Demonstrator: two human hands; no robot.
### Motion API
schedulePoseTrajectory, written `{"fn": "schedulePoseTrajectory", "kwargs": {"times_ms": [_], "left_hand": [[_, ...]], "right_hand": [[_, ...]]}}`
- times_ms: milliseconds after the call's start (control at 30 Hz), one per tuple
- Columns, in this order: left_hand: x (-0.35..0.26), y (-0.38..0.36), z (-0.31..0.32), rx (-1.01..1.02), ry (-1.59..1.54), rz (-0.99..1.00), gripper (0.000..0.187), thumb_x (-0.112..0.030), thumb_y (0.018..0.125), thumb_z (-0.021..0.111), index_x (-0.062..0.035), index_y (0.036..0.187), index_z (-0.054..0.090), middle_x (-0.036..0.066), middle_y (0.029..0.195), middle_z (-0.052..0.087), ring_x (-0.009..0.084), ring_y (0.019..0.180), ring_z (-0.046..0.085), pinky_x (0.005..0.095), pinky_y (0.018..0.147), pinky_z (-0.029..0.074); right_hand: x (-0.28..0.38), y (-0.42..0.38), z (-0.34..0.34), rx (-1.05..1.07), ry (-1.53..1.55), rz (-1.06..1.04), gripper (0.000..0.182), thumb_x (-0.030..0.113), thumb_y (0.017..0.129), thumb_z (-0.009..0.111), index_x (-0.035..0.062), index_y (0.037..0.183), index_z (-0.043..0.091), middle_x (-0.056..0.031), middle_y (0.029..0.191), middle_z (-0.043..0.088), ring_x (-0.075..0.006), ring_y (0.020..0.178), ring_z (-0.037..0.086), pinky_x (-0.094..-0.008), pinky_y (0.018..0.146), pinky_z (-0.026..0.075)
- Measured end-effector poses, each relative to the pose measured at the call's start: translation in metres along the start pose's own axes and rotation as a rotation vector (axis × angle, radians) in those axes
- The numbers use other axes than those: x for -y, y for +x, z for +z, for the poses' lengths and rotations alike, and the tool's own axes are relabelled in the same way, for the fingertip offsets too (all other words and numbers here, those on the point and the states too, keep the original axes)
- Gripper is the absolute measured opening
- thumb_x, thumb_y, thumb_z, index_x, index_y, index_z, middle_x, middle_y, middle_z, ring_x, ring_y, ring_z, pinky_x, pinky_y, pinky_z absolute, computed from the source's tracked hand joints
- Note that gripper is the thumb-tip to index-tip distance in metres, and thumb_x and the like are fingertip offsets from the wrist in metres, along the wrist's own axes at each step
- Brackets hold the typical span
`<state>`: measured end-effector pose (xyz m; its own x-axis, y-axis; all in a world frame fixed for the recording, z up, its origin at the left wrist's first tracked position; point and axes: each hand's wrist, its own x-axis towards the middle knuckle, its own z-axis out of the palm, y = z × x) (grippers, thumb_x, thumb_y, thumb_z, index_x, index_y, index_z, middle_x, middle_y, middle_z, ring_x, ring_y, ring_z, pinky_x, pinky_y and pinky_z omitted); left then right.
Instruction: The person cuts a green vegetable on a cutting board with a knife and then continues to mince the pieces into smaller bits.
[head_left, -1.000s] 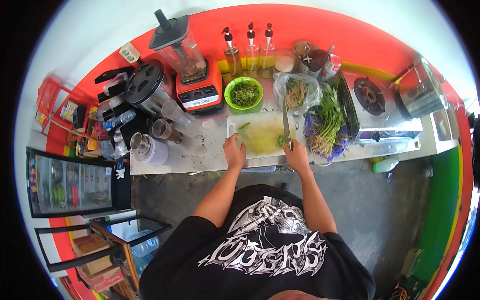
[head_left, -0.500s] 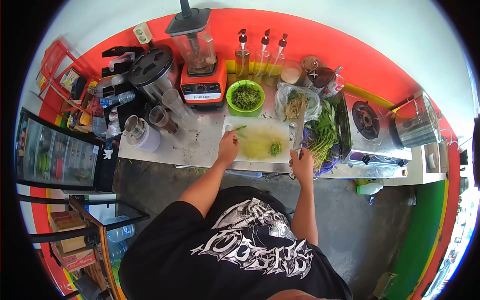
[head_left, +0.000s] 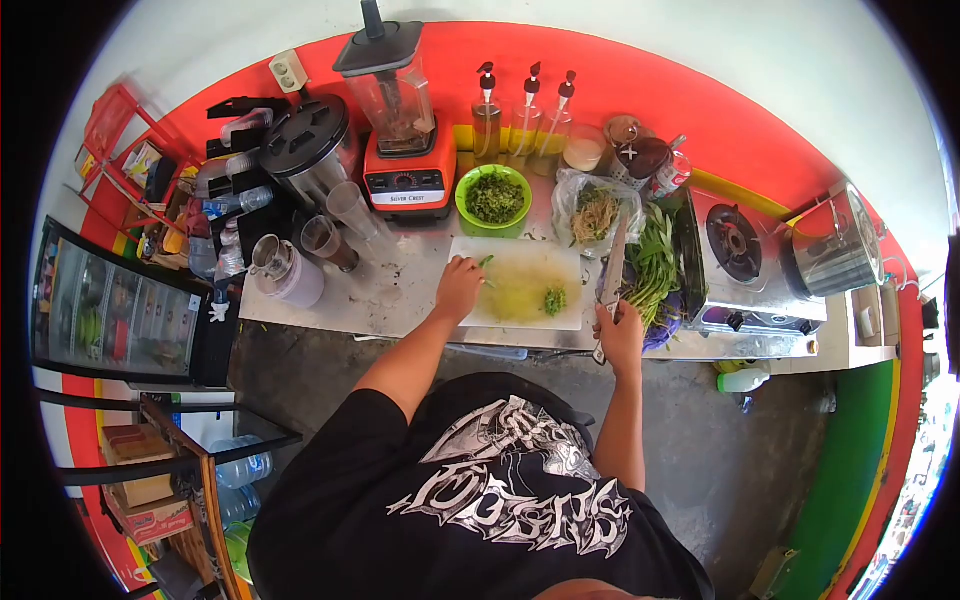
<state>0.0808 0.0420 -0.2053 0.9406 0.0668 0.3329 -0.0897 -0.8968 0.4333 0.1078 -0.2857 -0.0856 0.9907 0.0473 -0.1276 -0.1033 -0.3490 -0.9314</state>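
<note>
My right hand (head_left: 621,335) is closed round the handle of a knife (head_left: 614,265), whose blade points up and away, right of the white cutting board (head_left: 570,300). At the board's left part, my left hand (head_left: 460,287) has its fingers pressed together on a small green leaf piece (head_left: 487,262). A little heap of chopped greens (head_left: 555,299) lies on the board's green-stained surface. Behind the board stands a green bowl (head_left: 494,221) holding chopped greens. Long leafy stems (head_left: 652,260) lie right of the knife, beside a clear plastic bag (head_left: 590,205) with roots in it.
Left of the bowl is a red blender (head_left: 408,180). Pump bottles (head_left: 524,125) line the back wall. A stove (head_left: 735,250) and a steel pot (head_left: 838,255) are at the right; tall cups (head_left: 330,243) and a jug (head_left: 285,272) are at the left.
My right hand has moved slightly right and towards me with the knife, farther from the board. My left hand remains at the board's left part, its fingers slightly shifted.
</note>
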Motion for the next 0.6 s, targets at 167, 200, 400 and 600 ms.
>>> {"fn": "schedulePoseTrajectory", "kwargs": {"times_ms": [167, 200, 400, 600], "left_hand": [[-0.022, 0.004, 0.014, 0.037, 0.109, 0.143, 0.011, -0.010, 0.082, 0.073, -0.0079, 0.093, 0.069, 0.007, 0.102, 0.062, 0.0303, 0.107, 0.055, 0.0422, 0.097, 0.047], [-0.028, 0.000, 0.018, 0.039, 0.110, 0.138, 0.011, -0.010, 0.082, 0.073, -0.0079, 0.093, 0.069, 0.007, 0.102, 0.062, 0.0303, 0.107, 0.055, 0.0422, 0.097, 0.047], [-0.065, -0.014, 0.034, 0.083, 0.006, 0.153, 0.021, -0.008, 0.080, 0.067, -0.0070, 0.101, 0.066, 0.010, 0.103, 0.063, 0.0309, 0.106, 0.060, 0.0428, 0.088, 0.053], [-0.082, -0.007, 0.025, 0.068, -0.128, -0.075, 0.019, -0.009, 0.086, 0.064, -0.0071, 0.106, 0.065, 0.010, 0.098, 0.065, 0.0317, 0.103, 0.061, 0.0429, 0.086, 0.054]], "right_hand": [[-0.008, -0.001, 0.009, 0.046, -0.037, 0.051, 0.026, 0.019, 0.094, 0.070, -0.0045, 0.089, 0.060, -0.0098, 0.067, 0.065, -0.0157, 0.057, 0.065, -0.0318, 0.053, 0.050], [-0.012, -0.001, 0.011, 0.050, -0.037, 0.053, 0.026, 0.019, 0.094, 0.070, -0.0045, 0.089, 0.060, -0.0098, 0.067, 0.065, -0.0157, 0.057, 0.065, -0.0318, 0.053, 0.050], [-0.027, 0.007, 0.034, 0.200, -0.162, 0.037, 0.026, 0.020, 0.096, 0.067, -0.0048, 0.091, 0.060, -0.0090, 0.063, 0.061, -0.0175, 0.051, 0.063, -0.0320, 0.050, 0.051], [-0.045, 0.006, 0.058, 0.363, -0.121, 0.119, 0.028, 0.022, 0.097, 0.065, -0.0054, 0.097, 0.058, -0.0115, 0.064, 0.063, -0.0206, 0.047, 0.064, -0.0354, 0.045, 0.050]]}}
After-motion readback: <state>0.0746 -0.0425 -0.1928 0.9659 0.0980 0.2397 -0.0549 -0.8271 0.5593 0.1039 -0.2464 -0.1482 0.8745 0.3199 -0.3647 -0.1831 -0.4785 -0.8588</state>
